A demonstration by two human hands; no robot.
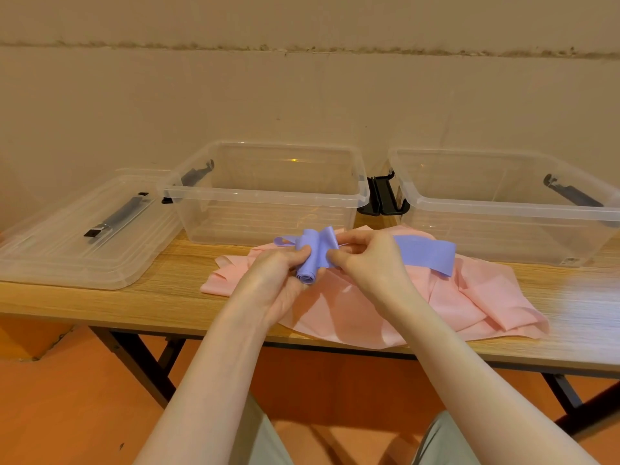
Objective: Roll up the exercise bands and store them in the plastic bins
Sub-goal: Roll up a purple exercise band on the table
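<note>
Head view: both hands work the purple band [313, 255] above the pink band [369, 297] — left hand [281, 280] grips the roll, right hand [365, 263] pinches the loose tail, seemingly mid-roll. Next — wind the tail in, then drop it into a bin [265, 196].

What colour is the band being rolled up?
Purple band, lavender shade, seen in the head view.

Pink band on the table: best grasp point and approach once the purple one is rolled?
Probably the pink exercise band at its loose flat end on the left, pinched from above. The rest lies crumpled in overlapping folds, and the rolling needs a free end.
</note>
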